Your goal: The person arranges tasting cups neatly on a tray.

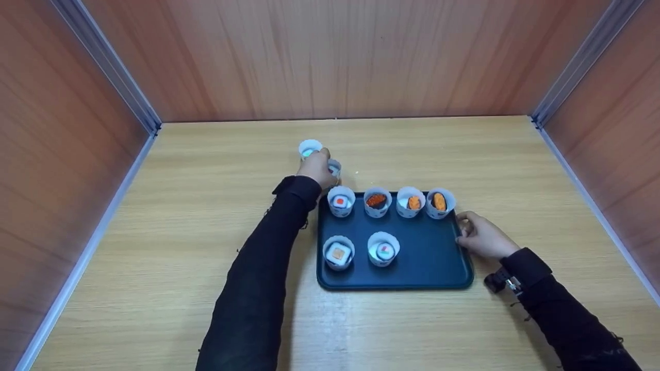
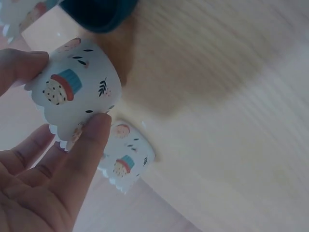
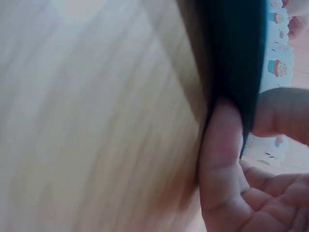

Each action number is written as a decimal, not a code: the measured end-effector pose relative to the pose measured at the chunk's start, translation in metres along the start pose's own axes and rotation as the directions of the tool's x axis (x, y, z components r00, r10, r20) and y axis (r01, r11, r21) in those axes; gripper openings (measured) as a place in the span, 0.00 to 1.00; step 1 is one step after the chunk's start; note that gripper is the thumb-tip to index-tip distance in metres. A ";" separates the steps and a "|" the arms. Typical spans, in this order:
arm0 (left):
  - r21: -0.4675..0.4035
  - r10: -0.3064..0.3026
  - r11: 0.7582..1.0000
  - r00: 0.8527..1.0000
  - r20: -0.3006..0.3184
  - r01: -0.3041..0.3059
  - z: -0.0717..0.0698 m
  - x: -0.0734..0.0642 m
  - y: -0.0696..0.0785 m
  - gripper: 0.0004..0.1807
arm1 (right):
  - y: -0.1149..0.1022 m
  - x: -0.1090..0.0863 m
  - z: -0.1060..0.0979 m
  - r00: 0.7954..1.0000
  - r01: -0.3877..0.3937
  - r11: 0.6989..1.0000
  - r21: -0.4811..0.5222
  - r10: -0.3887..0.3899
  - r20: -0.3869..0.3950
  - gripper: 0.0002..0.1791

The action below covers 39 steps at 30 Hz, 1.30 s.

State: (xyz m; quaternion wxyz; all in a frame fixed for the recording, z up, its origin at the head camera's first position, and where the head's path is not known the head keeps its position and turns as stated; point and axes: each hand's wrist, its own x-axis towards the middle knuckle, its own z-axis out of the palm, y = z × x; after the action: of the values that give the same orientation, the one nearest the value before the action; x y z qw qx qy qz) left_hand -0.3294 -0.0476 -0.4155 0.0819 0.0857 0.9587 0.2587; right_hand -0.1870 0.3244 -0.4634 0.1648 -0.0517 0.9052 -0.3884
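Between thumb and fingers, my left hand (image 1: 316, 169) pinches a white paper baking cup (image 2: 77, 82) printed with cupcakes, just beyond the tray's far left corner. Another paper cup (image 1: 310, 148) stands on the table right behind that hand. My right hand (image 1: 484, 236) grips the right rim of the dark green tray (image 1: 428, 257), thumb over the edge and a finger underneath. Along the tray's far side is a row of cups, among them one with a red-topped sushi-like piece (image 1: 376, 201) and one with an orange-topped piece (image 1: 439, 201).
Nearer on the tray stand a cup with a square white piece (image 1: 338, 253) and a cup with a round white piece (image 1: 384, 251). The light wood table (image 1: 206, 232) is enclosed by wood-grain panels (image 1: 335, 62) at the back and both sides.
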 end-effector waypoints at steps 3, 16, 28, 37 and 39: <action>-0.015 0.002 1.000 1.000 -0.008 -0.002 -0.005 -0.003 0.002 0.30 | 0.000 0.000 -0.001 1.000 -0.005 1.000 -0.006 0.005 -0.001 0.30; -0.039 0.127 0.991 0.991 -0.035 -0.129 -0.026 -0.026 0.025 0.29 | 0.003 0.004 -0.007 1.000 -0.022 1.000 -0.015 0.022 -0.010 0.32; -0.063 0.259 0.965 0.963 0.071 -0.255 -0.022 -0.062 0.057 0.31 | -0.016 -0.002 -0.017 0.997 -0.010 0.998 -0.062 0.005 -0.079 0.32; -0.045 0.357 0.934 0.922 0.152 -0.354 -0.011 -0.093 0.083 0.32 | -0.051 -0.007 -0.006 0.927 0.236 0.972 -0.017 -0.230 -0.296 0.24; -0.042 0.374 0.927 0.913 0.163 -0.372 -0.008 -0.100 0.088 0.32 | -0.059 -0.008 0.001 0.907 0.315 0.948 0.056 -0.283 -0.312 0.25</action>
State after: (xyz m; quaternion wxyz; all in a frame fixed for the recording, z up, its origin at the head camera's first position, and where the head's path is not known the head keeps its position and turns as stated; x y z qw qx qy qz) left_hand -0.2233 0.0032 -0.3522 0.1123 0.2879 0.9130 0.2662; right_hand -0.1816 0.2849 -0.4197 -0.0333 -0.1214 0.8792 -0.4595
